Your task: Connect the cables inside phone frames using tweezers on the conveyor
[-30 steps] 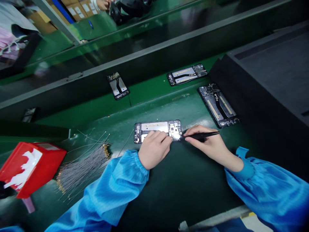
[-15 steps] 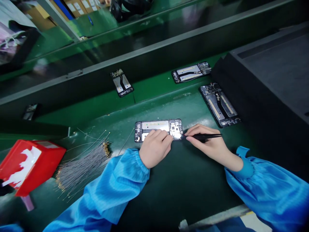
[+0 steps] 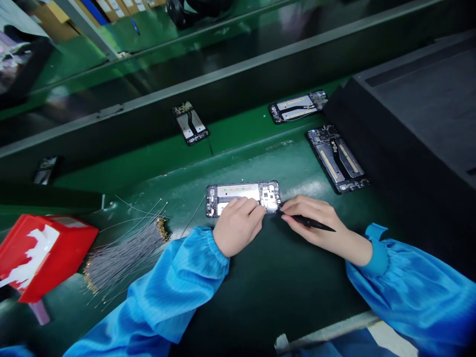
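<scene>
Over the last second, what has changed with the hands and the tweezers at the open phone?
The right hand has tipped the black tweezers: their back end, level before, now slopes down toward the wrist, with the tip still at the right end of the open phone. The left hand stays pressed on the phone's near edge. The phone, the wire bundle and the red box lie as before.

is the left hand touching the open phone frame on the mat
Touching: the head view shows the left hand with its fingers lying on the phone frame's near edge.
</scene>
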A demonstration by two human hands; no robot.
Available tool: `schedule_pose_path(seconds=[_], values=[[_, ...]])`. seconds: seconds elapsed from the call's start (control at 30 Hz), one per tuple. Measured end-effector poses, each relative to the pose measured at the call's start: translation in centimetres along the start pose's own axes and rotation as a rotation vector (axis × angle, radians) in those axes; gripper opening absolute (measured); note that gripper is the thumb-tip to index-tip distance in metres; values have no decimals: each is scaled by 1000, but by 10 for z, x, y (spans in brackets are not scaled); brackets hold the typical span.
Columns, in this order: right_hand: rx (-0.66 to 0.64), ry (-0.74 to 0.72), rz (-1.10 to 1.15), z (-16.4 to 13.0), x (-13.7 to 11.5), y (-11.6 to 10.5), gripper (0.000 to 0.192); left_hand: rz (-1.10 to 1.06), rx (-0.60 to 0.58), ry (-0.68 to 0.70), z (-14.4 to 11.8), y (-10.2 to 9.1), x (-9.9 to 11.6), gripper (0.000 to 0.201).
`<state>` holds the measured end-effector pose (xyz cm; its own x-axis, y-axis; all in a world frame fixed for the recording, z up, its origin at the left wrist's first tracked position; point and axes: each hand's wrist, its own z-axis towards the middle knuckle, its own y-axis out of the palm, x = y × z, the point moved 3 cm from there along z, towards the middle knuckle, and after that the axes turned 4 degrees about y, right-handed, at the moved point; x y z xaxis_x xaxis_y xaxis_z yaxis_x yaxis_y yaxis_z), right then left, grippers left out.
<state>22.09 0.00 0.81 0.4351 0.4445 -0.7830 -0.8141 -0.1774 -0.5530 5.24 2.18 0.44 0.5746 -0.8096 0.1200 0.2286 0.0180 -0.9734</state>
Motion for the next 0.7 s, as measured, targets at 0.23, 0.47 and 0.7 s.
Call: schedule_pose_path(seconds=[0.23, 0.47, 0.7], values=[[-66, 62, 32, 15, 2, -10, 9, -79, -28, -44, 2, 2, -3, 18], [-313, 9, -302, 40, 15, -4, 50, -204, 2, -176, 8, -1, -6, 15], [-379, -2, -328, 43, 17, 1, 59, -253, 8, -199, 6, -1, -7, 15]])
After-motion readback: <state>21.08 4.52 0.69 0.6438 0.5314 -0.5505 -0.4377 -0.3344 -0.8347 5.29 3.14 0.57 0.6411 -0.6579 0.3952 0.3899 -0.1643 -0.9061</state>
